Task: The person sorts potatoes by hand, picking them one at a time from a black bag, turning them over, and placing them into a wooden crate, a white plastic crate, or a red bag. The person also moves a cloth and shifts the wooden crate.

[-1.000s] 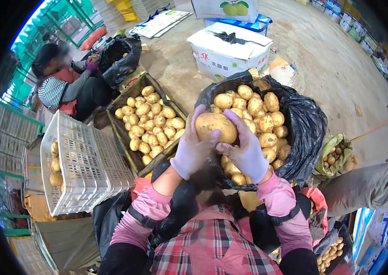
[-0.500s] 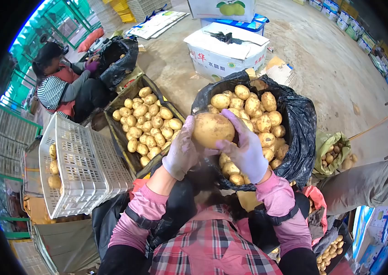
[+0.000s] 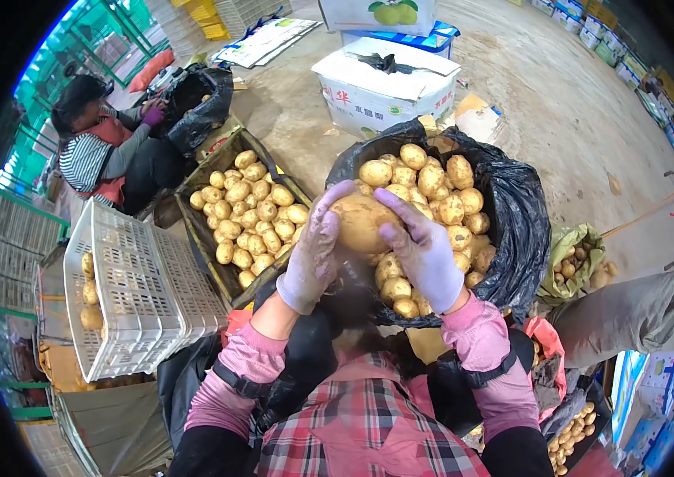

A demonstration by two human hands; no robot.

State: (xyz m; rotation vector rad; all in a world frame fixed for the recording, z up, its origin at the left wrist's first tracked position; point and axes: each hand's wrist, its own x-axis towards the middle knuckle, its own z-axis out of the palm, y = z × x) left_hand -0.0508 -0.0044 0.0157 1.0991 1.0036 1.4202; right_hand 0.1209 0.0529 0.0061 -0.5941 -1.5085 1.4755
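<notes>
A large potato (image 3: 362, 223) is held between both of my gloved hands, above the near-left edge of a black-lined container (image 3: 521, 230) full of potatoes. My left hand (image 3: 313, 253) has its fingers against the potato's left side. On the potato's right side, my right hand (image 3: 427, 250) presses with thumb and fingers. To the left stands a dark-edged crate (image 3: 206, 254) filled with smaller potatoes.
At the left is a white slatted basket (image 3: 142, 294) with some potatoes. A white carton (image 3: 384, 89) stands ahead. A co-worker (image 3: 102, 151) sits at the upper left beside a black bag (image 3: 208, 119). A green sack (image 3: 577, 262) lies right.
The large potato has turned slightly in my hands. My left hand's fingers have spread upward and shifted a little. The whole view has moved slightly.
</notes>
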